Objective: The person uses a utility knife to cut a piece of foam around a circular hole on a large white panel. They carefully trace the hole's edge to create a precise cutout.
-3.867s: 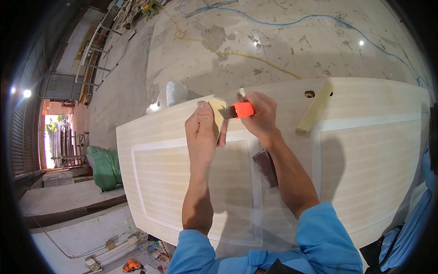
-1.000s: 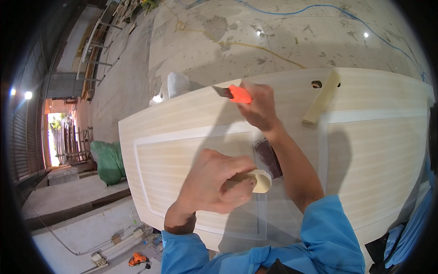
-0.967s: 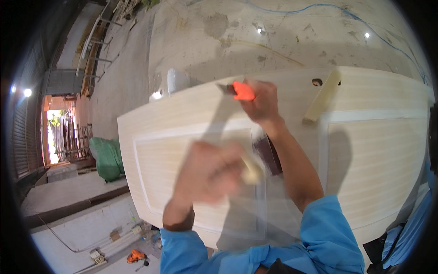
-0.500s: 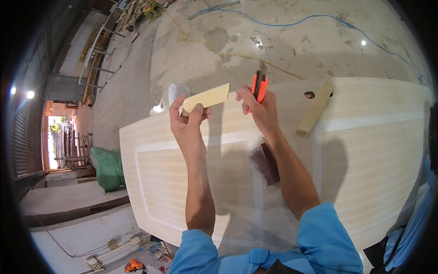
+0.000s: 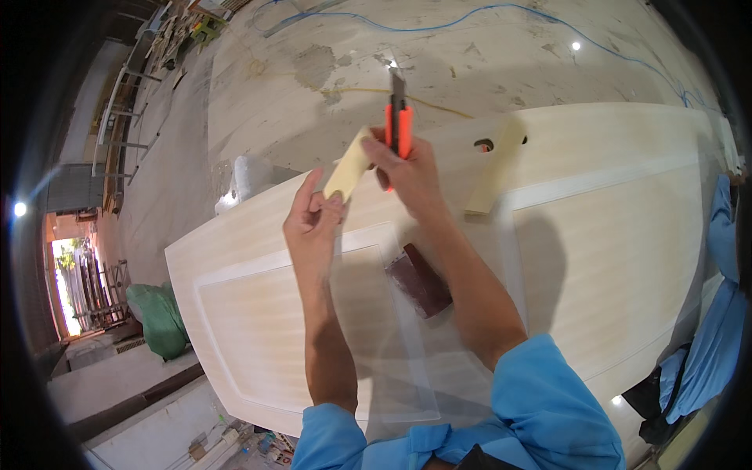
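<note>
Your left hand (image 5: pixel 312 227) pinches the near end of a pale yellow strip (image 5: pixel 347 172) between thumb and fingers, while your right hand (image 5: pixel 413 174) is wrapped round an orange-and-black cutter knife (image 5: pixel 405 131), its thumb seeming to meet the strip's far end. The strip is up in front of you, over the far left part of the big pale panel (image 5: pixel 290 333). The blade points to the far side, clear of both hands, which looks the right way for it while you handle the strip; with the right thumb busy on two things, a firm palm grip on the knife would be wise, and any turn of the strip is best led by the left hand. If you use the edge, stroke it away from the left thumb, and hold it off the panel's pale face, which would likely show a scratch. On the panel, a dark red block (image 5: pixel 421 283) lies to the near side of your right hand, and a second yellow strip (image 5: pixel 493 176) rests farther right, by dark oval holes. Beyond the far edge runs a stained floor (image 5: pixel 352 51) with a blue hose (image 5: pixel 470 13) and a yellow cord (image 5: pixel 431 103); a green sack (image 5: pixel 159 319) sits at left, near a bright doorway (image 5: pixel 70 274).
</note>
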Demonstrator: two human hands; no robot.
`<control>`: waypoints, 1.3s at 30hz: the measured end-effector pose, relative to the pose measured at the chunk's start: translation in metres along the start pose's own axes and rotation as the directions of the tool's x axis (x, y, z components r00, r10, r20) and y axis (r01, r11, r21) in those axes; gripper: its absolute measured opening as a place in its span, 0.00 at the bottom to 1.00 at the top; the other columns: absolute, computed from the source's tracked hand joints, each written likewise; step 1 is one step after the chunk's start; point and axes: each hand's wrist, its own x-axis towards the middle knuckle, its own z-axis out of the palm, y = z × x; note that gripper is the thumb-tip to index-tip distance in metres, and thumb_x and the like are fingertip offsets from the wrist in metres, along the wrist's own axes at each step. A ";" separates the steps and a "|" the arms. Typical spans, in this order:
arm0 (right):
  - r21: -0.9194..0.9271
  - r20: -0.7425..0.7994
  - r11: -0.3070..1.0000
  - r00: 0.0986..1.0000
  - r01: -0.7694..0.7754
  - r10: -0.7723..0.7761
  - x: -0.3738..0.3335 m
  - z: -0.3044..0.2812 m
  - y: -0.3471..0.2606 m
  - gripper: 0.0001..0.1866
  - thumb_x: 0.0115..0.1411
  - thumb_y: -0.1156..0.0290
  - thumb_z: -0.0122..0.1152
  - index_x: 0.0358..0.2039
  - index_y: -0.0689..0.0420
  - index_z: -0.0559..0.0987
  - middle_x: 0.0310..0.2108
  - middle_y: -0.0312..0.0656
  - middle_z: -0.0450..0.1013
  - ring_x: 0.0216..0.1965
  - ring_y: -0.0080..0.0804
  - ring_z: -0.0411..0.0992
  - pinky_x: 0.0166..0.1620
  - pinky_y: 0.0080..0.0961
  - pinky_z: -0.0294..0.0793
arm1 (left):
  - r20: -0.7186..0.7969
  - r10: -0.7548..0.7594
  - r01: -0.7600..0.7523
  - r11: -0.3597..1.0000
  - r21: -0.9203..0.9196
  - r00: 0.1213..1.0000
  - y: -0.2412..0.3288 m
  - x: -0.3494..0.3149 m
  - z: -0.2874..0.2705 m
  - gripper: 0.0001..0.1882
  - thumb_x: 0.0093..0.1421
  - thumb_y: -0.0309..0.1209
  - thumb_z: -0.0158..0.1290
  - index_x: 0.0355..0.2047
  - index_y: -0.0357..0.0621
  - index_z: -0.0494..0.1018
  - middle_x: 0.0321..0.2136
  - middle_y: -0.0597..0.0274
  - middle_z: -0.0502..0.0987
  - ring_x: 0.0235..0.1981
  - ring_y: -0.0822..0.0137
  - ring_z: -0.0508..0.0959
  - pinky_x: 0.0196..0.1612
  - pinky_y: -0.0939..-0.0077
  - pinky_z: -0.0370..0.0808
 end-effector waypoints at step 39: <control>-0.023 -0.784 0.915 0.561 0.402 -0.267 -0.002 -0.143 -0.082 0.08 0.65 0.70 0.62 0.36 0.62 0.76 0.26 0.39 0.71 0.20 0.26 0.67 0.36 0.37 0.82 | 0.536 0.149 -0.463 0.721 0.516 0.831 0.010 0.041 0.169 0.23 0.56 0.32 0.66 0.52 0.37 0.79 0.45 0.54 0.79 0.44 0.53 0.80 0.49 0.63 0.76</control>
